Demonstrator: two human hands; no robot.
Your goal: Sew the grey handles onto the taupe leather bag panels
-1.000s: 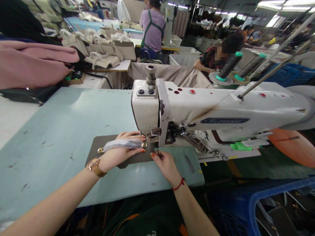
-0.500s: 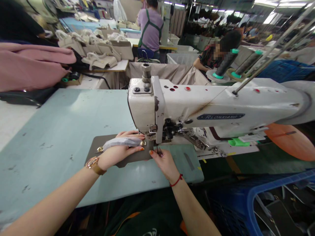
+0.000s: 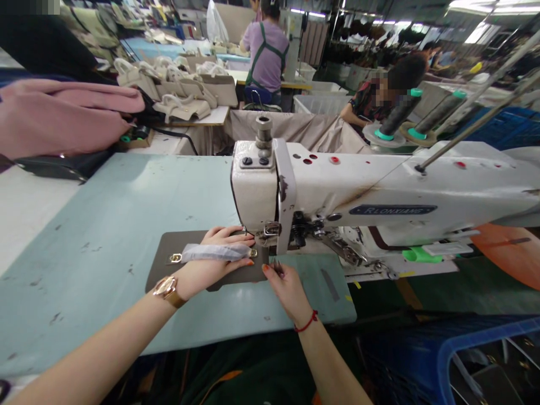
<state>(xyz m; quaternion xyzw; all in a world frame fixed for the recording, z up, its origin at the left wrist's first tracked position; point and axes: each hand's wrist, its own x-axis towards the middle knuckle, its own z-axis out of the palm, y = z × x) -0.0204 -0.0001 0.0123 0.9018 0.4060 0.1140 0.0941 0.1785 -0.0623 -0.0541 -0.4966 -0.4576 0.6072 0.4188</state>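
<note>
A dark grey bag panel (image 3: 166,247) lies flat on the light blue table, its right edge at the sewing machine's needle area. Across it runs a handle (image 3: 215,252) wrapped in whitish film, fixed by gold-coloured fittings. My left hand (image 3: 211,270) rests on the panel, passing beneath the handle, fingers stretched out and thumb apart. Close by the panel's right edge, my right hand (image 3: 289,284) is closed around small thread snips (image 3: 277,266), whose pointed metal tips show above the fingers. The white sewing machine (image 3: 257,188) stands just beyond both hands; its needle is hidden from me.
A blue crate (image 3: 445,360) with bag parts stands at lower right. Beige bags (image 3: 185,93) are piled on a table behind, and pink cloth (image 3: 67,118) lies at left. Thread cones (image 3: 399,115) stand behind the machine. Two co-workers sit farther back.
The view has shifted slightly, so the scene sits farther right. The panel and my left hand stay by the machine; my right hand still holds the snips, their tips now showing more plainly.
</note>
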